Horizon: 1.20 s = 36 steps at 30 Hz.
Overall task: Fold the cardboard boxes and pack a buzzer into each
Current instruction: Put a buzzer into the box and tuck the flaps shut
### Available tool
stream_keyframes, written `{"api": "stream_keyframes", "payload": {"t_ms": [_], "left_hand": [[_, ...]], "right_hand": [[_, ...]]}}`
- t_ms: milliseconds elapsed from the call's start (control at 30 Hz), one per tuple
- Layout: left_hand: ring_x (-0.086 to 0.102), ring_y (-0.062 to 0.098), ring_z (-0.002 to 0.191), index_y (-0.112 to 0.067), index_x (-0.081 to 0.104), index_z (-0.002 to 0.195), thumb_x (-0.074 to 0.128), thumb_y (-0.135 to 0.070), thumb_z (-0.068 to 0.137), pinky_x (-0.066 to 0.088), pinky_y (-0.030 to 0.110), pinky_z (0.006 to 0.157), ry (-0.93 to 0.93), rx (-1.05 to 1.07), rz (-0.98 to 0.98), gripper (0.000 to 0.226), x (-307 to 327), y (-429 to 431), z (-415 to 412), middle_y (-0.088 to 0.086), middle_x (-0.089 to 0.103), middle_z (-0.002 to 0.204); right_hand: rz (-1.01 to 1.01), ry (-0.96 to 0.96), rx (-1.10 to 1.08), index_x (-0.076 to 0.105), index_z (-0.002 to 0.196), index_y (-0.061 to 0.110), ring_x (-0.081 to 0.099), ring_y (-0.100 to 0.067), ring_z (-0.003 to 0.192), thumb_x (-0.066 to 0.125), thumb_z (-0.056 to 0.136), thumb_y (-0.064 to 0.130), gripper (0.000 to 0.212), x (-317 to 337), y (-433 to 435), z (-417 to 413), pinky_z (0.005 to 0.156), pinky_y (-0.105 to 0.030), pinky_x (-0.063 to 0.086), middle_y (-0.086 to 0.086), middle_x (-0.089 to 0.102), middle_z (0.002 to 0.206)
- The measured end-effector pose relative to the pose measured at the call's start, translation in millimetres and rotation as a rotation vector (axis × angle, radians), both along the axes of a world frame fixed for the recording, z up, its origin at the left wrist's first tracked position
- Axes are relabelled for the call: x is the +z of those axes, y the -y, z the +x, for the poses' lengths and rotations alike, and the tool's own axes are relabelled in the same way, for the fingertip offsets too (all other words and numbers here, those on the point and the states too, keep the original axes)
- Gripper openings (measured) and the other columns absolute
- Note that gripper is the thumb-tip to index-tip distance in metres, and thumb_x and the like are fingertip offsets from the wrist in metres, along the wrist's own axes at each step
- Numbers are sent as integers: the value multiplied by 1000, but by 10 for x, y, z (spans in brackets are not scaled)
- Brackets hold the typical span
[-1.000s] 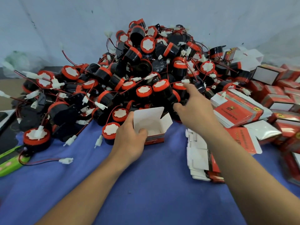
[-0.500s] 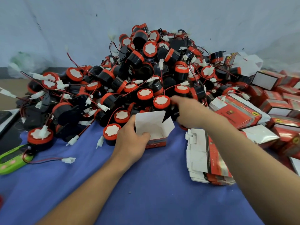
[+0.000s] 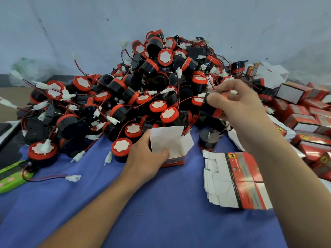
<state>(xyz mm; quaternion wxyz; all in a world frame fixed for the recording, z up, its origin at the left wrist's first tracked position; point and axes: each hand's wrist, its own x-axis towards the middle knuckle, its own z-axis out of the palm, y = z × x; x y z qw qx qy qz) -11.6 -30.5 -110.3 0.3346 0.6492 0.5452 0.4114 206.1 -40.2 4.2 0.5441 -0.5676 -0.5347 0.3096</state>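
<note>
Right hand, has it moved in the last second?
Yes. The right hand has risen up and right of the open box, now gripping a buzzer.

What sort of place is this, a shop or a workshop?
Probably a packing bench: a heap of red-capped buzzers, a stack of flat cartons and closed red boxes on a blue cloth.

A heap of buzzers (image 3: 161, 90) fills the back of the cloth (image 3: 143, 203), against the wall (image 3: 71, 33). Just before it stands an open box (image 3: 172, 147), with the left hand (image 3: 145, 158) round its left side. To the right of it lies a stack of flat boxes (image 3: 238, 179), and folded boxes (image 3: 304, 115) pile up at the far right. The right hand (image 3: 240, 104) holds one buzzer (image 3: 209, 106) above the heap's right edge.
</note>
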Motion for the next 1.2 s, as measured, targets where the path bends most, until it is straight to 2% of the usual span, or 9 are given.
{"api": "stream_keyframes", "payload": {"t_ms": [200,267,367,533,667,900,967,1033,1200], "left_hand": [[55,-25,97,-58,54,101,65,-39,69,46,1,67,-1,-2,1,39,-53,-21,-8,-49,59,103],[54,-26,95,-59,53,101,65,-37,72,45,1,66,-7,-6,0,38,-58,-28,-7,-50,59,100],[54,-26,95,-60,52,102,67,-34,79,43,-1,67,-22,-9,15,36,-69,-27,-4,-51,58,99],[60,-15,94,-58,51,113,60,-63,90,48,13,62,-74,-19,70,24,-63,-33,-1,-40,60,109],[59,-18,99,-60,49,118,60,-68,77,48,16,71,-73,-54,61,43,-46,-16,-2,-43,60,114],[67,-6,106,-58,50,131,68,-41,72,54,26,83,10,-239,-25,63,-82,-17,-73,-28,69,119],[69,4,112,-53,52,136,67,-33,70,57,35,88,55,-288,-62,71,-86,-20,-96,-18,71,123],[67,11,118,-49,52,139,68,-28,68,57,48,95,77,-331,-89,76,-77,-33,-114,-12,70,128],[67,18,120,-46,54,137,77,-25,68,53,58,101,100,-336,-105,76,-87,-60,-154,-7,71,128]], "right_hand": [[506,-239,-334,68,91,25,67,-16,67,82,73,32,24,283,183,-130,64,-43,57,3,73,74],[570,-79,-311,70,94,27,66,-3,72,80,75,26,22,357,163,-114,67,-29,55,16,73,76],[234,396,-50,76,93,39,60,9,67,83,73,39,22,250,144,-211,58,-5,43,23,69,74],[101,719,70,70,108,34,59,-8,85,83,71,44,41,-357,187,-659,76,-26,51,15,62,96],[227,603,-49,42,99,37,48,-10,78,85,62,37,57,-705,211,-761,60,-14,33,15,49,97],[392,802,-318,66,87,19,56,-21,79,79,75,47,33,-994,199,-780,77,-33,36,6,69,89],[397,789,-343,67,86,18,41,-12,74,78,75,48,34,-993,206,-778,73,-35,36,5,70,87],[343,716,-219,65,89,20,27,-4,76,77,78,45,30,-988,231,-779,72,-30,35,8,68,90],[169,637,216,71,100,36,43,18,106,53,91,28,22,-937,259,-547,96,-8,24,25,69,105]]}}
